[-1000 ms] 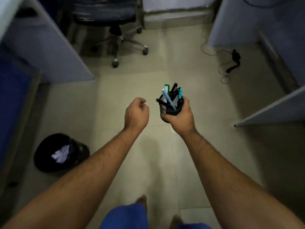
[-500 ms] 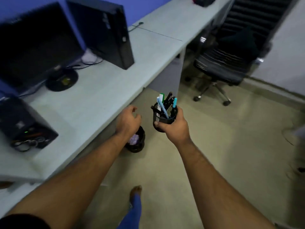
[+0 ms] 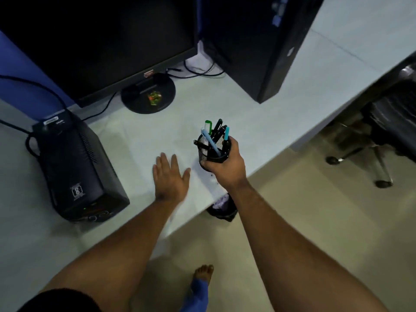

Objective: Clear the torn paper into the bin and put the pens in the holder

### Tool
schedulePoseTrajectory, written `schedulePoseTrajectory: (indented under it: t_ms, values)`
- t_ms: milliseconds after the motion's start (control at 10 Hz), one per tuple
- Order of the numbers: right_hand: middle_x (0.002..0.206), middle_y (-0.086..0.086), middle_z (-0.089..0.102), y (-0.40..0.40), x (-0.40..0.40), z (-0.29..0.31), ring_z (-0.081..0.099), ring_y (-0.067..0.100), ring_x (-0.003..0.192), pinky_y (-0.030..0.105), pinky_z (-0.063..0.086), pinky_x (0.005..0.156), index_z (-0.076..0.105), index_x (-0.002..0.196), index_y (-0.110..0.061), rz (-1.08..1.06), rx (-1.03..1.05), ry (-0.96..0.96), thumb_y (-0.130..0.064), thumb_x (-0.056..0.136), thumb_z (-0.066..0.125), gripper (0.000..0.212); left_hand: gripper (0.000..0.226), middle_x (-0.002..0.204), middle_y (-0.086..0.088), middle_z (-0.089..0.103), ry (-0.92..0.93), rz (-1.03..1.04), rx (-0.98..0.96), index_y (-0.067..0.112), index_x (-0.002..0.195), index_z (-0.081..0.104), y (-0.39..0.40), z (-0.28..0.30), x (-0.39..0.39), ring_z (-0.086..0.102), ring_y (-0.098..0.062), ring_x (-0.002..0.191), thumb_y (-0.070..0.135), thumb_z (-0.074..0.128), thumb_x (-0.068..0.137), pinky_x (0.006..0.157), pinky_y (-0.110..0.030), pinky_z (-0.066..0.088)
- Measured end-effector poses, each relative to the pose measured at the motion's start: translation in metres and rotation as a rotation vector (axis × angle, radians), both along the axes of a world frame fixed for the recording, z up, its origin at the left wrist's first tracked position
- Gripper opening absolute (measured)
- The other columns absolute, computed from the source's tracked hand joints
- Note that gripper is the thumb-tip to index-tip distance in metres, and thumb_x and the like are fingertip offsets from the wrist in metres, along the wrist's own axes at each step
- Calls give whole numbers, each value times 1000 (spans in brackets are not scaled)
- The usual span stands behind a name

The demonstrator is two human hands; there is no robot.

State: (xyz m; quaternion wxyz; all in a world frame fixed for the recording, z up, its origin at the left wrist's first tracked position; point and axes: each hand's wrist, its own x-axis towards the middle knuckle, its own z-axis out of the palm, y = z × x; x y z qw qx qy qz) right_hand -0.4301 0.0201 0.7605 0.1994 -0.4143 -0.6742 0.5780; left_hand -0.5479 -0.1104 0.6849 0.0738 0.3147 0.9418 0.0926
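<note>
My right hand (image 3: 226, 166) grips a black mesh pen holder (image 3: 212, 152), held upright just above the desk's front part. Several pens (image 3: 215, 134) stand in it, among them a green-capped, a light blue and a teal one. My left hand (image 3: 171, 176) is spread flat, palm down, over the pale desk top (image 3: 157, 136) just left of the holder, holding nothing. A black bin (image 3: 222, 207) with crumpled paper inside peeks out on the floor under the desk edge, mostly hidden by my right forearm.
A black monitor (image 3: 101, 41) on a round stand sits at the back of the desk. A dark computer tower (image 3: 252, 46) stands right of it and a black box-shaped unit (image 3: 76, 167) with cables at the left. An office chair (image 3: 382, 131) is on the floor to the right.
The view has swung from the floor to the desk. My right hand carried the pen holder over the desk top. My left hand went from loosely curled to spread flat over the desk.
</note>
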Motion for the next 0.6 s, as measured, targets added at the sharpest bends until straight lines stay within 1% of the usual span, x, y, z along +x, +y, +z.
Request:
schedulePoseTrajectory:
  t_ms: [100, 200, 300, 400, 500, 600]
  values:
    - [112, -19, 68, 7, -31, -14, 67, 1, 99, 20, 54, 82, 46, 132, -33, 11, 56, -23, -29, 69, 85, 75, 64, 153, -28, 32, 72, 8, 11, 6, 147, 40, -2, -11, 4, 28, -42, 144, 48, 33, 99, 120, -49, 19]
    - [115, -19, 67, 9, -51, -20, 66, 2, 102, 12, 51, 82, 44, 134, -33, 22, 42, -43, -32, 70, 86, 76, 62, 154, -28, 31, 100, -10, -16, 6, 147, 40, -3, -13, 5, 27, -41, 145, 47, 34, 101, 120, -49, 19]
    - [119, -20, 66, 11, -62, -20, 64, 0, 104, 5, 47, 81, 43, 135, -34, 26, 25, -53, -34, 72, 86, 77, 64, 155, -26, 30, 124, -10, -43, 6, 148, 39, -3, -14, 4, 26, -40, 146, 49, 31, 102, 120, -48, 19]
    - [121, -17, 65, 11, -63, -24, 64, 3, 106, 10, 48, 84, 46, 134, -32, 25, -1, -53, -34, 72, 86, 74, 64, 154, -26, 32, 113, 4, -46, 6, 147, 39, -1, -13, 3, 29, -40, 145, 50, 32, 101, 120, -47, 20]
    - [124, -12, 65, 10, -63, -24, 64, 8, 111, 22, 52, 94, 47, 133, -31, 13, -4, -95, -32, 71, 87, 74, 64, 153, -28, 33, 150, -42, -54, 4, 147, 39, -3, -13, 5, 30, -41, 143, 48, 33, 101, 119, -49, 20]
    - [149, 1, 48, 6, -55, -22, 49, 19, 135, 39, 43, 111, 26, 153, -24, 10, -6, -178, -33, 70, 86, 103, 66, 152, -30, 32, 112, 3, -69, 3, 147, 38, 2, -14, -2, 30, -43, 143, 49, 31, 100, 119, -50, 20]
